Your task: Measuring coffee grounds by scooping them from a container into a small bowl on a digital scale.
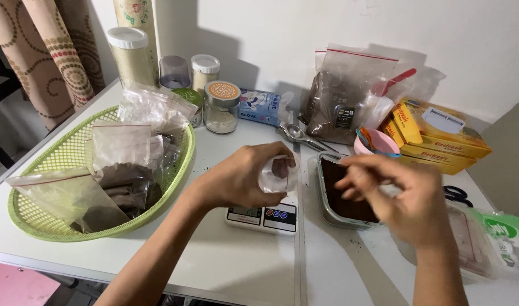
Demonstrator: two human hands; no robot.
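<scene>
My left hand (236, 180) grips small clear bag (277, 174) above scale (263, 217). Right hand (404, 195) blurred over powder container (345, 199), grip unclear. Risk: loose bag mouth, powder spilling onto table (236, 266).

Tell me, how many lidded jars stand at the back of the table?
3: a tall white-lidded jar back left, a smaller white-lidded jar right of it, and an orange-lidded glass jar in front. Bags may hide others.
</scene>
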